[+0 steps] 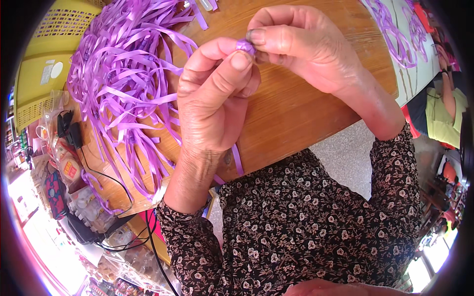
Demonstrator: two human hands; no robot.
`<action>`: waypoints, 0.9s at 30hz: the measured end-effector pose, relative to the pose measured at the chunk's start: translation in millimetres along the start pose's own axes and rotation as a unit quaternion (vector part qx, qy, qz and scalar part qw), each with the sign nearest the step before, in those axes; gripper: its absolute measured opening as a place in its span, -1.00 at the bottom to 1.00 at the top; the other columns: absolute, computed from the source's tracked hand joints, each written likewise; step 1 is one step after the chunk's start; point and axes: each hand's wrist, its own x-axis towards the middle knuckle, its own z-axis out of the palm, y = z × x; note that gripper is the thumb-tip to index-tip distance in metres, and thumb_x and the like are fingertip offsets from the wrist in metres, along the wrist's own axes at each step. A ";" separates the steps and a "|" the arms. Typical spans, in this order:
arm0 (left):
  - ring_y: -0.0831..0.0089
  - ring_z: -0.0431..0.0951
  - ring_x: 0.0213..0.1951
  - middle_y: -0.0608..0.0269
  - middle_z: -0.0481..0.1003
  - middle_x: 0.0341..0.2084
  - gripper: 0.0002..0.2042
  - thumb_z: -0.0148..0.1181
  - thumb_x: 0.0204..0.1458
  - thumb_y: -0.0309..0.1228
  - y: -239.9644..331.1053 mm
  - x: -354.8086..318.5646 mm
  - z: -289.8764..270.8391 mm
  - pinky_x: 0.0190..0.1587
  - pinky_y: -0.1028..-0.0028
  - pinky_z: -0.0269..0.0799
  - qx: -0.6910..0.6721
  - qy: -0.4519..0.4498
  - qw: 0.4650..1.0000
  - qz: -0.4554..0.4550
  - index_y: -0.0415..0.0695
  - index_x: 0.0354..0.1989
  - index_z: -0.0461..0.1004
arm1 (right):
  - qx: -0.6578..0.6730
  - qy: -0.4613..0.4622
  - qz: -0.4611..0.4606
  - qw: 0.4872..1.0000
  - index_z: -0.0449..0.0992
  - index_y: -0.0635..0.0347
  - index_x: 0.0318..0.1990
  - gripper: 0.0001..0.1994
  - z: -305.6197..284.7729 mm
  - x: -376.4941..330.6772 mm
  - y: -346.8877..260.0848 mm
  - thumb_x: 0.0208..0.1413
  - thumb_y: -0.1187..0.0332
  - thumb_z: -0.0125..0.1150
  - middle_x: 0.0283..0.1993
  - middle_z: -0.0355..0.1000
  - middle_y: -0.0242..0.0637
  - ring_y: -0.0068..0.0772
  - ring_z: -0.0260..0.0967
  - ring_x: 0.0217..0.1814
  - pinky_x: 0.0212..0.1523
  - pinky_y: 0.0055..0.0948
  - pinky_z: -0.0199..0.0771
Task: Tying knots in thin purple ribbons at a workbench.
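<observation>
Above the wooden table, my left hand (210, 93) pinches a small knotted piece of purple ribbon (245, 47) between thumb and index finger. The thumb and forefinger of my right hand (308, 49) close on the same knot from the other side, so the fingertips of both hands nearly meet. Part of the knot is hidden by the fingers. A strip of purple ribbon (237, 160) shows below my left wrist at the table edge. Just left of that hand lies a big tangled heap of purple ribbons (126, 74), several with small knots along them.
The wooden table (296, 123) lies under my hands. A yellow plastic basket (42, 69) stands at the far left. Below it are a black adapter with cable (74, 135) and plastic bags. More purple ribbons (395, 34) lie on a white surface at right, near another person (447, 106).
</observation>
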 end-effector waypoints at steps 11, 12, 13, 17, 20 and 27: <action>0.66 0.04 -0.62 0.51 0.19 -0.67 -0.88 0.08 0.08 -0.49 1.8 1.6 -0.4 -0.55 0.61 -0.05 -0.084 -0.004 0.996 -0.042 -0.18 -0.23 0.46 | -0.308 -0.082 -0.674 0.666 0.45 0.29 -0.24 -0.89 -22.7 39.0 16.7 0.05 0.54 0.15 -0.31 0.42 -0.36 -0.61 0.38 -0.26 -0.30 -0.62 0.35; 0.67 0.04 -0.62 0.51 0.20 -0.67 -0.89 0.08 0.08 -0.49 2.6 1.6 -0.8 -0.54 0.61 -0.04 -0.084 -0.003 0.996 -0.043 -0.18 -0.23 0.46 | -0.368 -0.023 -0.736 0.569 0.45 0.29 -0.23 -0.87 -23.3 41.4 16.8 0.04 0.57 0.15 -0.30 0.41 -0.33 -0.56 0.39 -0.25 -0.29 -0.61 0.35; 0.67 0.04 -0.62 0.51 0.20 -0.67 -0.89 0.09 0.08 -0.49 3.1 1.5 -1.6 -0.54 0.61 -0.04 -0.084 -0.002 0.995 -0.044 -0.18 -0.23 0.46 | -0.368 -0.023 -0.736 0.568 0.45 0.29 -0.23 -0.87 -21.2 41.4 17.7 0.04 0.57 0.15 -0.30 0.41 -0.33 -0.56 0.39 -0.25 -0.29 -0.61 0.35; 0.68 0.06 -0.63 0.52 0.21 -0.66 -0.89 0.09 0.07 -0.48 3.3 0.9 -3.8 -0.54 0.61 -0.03 -0.098 0.023 0.994 -0.045 -0.18 -0.24 0.46 | -0.256 0.014 -0.609 0.751 0.47 0.23 -0.30 -0.87 -0.4 16.3 23.7 -0.04 0.60 0.18 -0.31 0.42 -0.32 -0.43 0.42 -0.26 -0.29 -0.54 0.38; 0.69 0.07 -0.63 0.53 0.22 -0.66 -0.89 0.11 0.07 -0.47 4.0 0.4 -3.6 -0.55 0.61 -0.03 -0.095 0.033 0.994 -0.043 -0.18 -0.24 0.46 | -0.292 0.085 -0.539 0.785 0.48 0.18 -0.37 -0.88 1.1 12.4 24.3 -0.09 0.59 0.20 -0.35 0.44 -0.35 -0.40 0.44 -0.29 -0.29 -0.50 0.42; 0.69 0.08 -0.63 0.52 0.26 -0.65 -0.89 0.11 0.07 -0.47 4.7 -1.6 -2.6 -0.54 0.62 -0.01 -0.068 0.043 0.996 -0.034 -0.19 -0.25 0.46 | -0.320 0.057 -0.509 0.797 0.49 0.32 -0.33 -0.87 0.4 8.3 20.8 -0.09 0.61 0.25 -0.36 0.42 -0.23 -0.43 0.37 -0.34 -0.29 -0.53 0.34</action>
